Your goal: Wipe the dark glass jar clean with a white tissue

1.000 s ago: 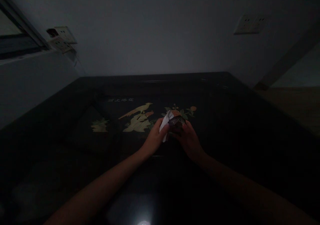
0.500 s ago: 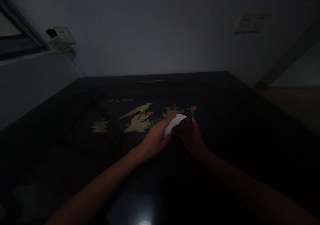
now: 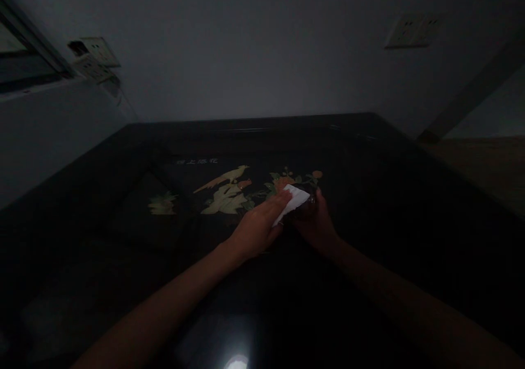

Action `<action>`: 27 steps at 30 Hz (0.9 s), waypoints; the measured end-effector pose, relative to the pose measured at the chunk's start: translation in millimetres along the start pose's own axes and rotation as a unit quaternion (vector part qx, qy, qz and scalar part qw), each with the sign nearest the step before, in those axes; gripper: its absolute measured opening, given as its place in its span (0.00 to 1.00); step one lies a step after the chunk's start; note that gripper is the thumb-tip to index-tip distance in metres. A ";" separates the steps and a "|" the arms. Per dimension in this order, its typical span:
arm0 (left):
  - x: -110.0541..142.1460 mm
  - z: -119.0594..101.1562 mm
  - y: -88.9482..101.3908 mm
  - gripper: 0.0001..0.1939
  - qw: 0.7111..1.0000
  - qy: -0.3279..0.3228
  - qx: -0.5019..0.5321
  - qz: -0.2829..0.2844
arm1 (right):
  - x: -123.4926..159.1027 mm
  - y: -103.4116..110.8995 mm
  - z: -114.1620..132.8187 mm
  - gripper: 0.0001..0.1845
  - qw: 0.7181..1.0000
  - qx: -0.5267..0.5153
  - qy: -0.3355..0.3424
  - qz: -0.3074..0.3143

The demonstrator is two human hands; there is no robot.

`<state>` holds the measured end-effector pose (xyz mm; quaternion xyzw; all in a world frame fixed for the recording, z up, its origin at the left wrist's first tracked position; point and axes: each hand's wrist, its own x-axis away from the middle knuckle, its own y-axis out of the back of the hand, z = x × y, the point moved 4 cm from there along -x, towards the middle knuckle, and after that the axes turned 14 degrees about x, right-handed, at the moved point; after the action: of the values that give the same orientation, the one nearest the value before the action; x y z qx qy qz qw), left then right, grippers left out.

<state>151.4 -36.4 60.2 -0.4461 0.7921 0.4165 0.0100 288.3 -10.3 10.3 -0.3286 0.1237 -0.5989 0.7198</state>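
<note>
A folded white tissue (image 3: pixel 294 199) is in my left hand (image 3: pixel 258 226), whose fingers lie over its near left side and press it against a dark, shiny object (image 3: pixel 305 207). My right hand (image 3: pixel 319 222) is wrapped round that object from the right. The room is dim, so I cannot make out what kind of thing it is; a small glint shows at its upper edge. Both hands are above a glossy black tabletop (image 3: pixel 262 298), close to an inlaid picture of a bird (image 3: pixel 225 177), pale rocks and orange flowers (image 3: pixel 283 182).
The black top meets a grey wall (image 3: pixel 254 52) at the back. Wall sockets (image 3: pixel 412 30) are at the upper right, and another socket (image 3: pixel 98 51) is at the upper left beside a window frame (image 3: pixel 36 46). A bright light reflection (image 3: pixel 237 361) shows on the near surface.
My left fingers have straightened over the tissue, and more of its white face shows on the dark object. My right hand keeps its grip. The view has shifted slightly.
</note>
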 end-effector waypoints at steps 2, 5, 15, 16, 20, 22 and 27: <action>0.5 1.5 -0.6 0.32 1.000 -0.016 -0.020 0.000 | 0.4 -0.7 -0.9 0.27 1.000 -0.002 -0.010 0.016; 1.4 3.1 1.3 0.29 0.998 -0.048 -0.022 -0.019 | 1.5 -3.2 -0.9 0.31 0.999 0.005 -0.010 0.050; 4.9 -0.7 7.9 0.24 0.986 -0.157 -0.047 -0.040 | 3.5 -5.2 -2.3 0.33 0.998 -0.022 -0.033 0.056; 5.1 -1.1 7.8 0.24 0.985 -0.164 -0.043 -0.039 | 3.1 -5.1 -2.4 0.33 0.998 -0.021 -0.031 0.054; 6.5 1.8 4.7 0.25 0.986 -0.162 -0.029 -0.026 | 2.4 -2.1 -3.1 0.31 0.998 -0.021 -0.041 0.037; 7.0 4.1 3.1 0.27 0.988 -0.147 -0.031 -0.022 | 2.7 -0.5 -2.9 0.31 0.998 -0.029 -0.051 0.019; 7.6 1.5 2.4 0.24 0.985 -0.164 -0.039 -0.025 | 3.8 -2.7 -1.5 0.32 0.997 -0.044 -0.056 0.006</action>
<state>144.5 -40.1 57.9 -0.3915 0.7516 0.5140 0.1327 286.3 -14.6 11.7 -0.3923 0.1109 -0.5689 0.7142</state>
